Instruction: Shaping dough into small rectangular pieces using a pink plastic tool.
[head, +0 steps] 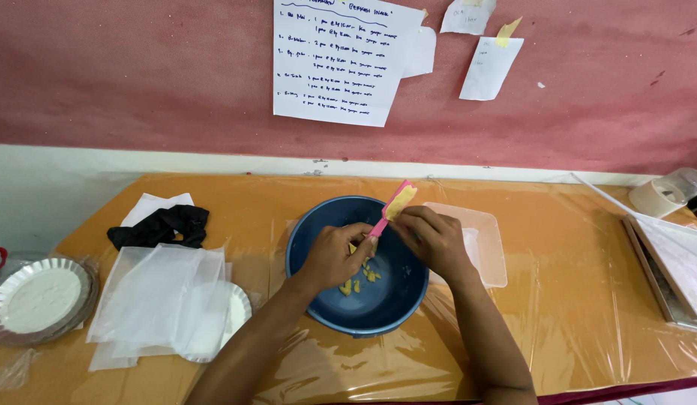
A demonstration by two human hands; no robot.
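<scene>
A wide table (573,315) covered in orange material under clear plastic film is seen against a red wall (138,75), on which white handwritten sheets (335,60) are pinned. At the middle of the table a round blue bowl (386,307) is set, with small yellow pieces (361,279) lying inside it. Just right of the bowl, touching its rim, a shallow clear plastic tray (483,240) is placed. To the left, a stack of translucent white sheets (157,289) is spread, partly covering a white plate (232,311); a black cloth (162,225) is laid beyond them, and a silver foil dish (41,298) with white contents is set at the far left edge. Above the bowl, the right hand (437,241) is closed around a pink scraper (389,211) smeared with yellow material, held tilted. The left hand (335,255) is curled, its fingertips pinched at the scraper's lower end.
</scene>
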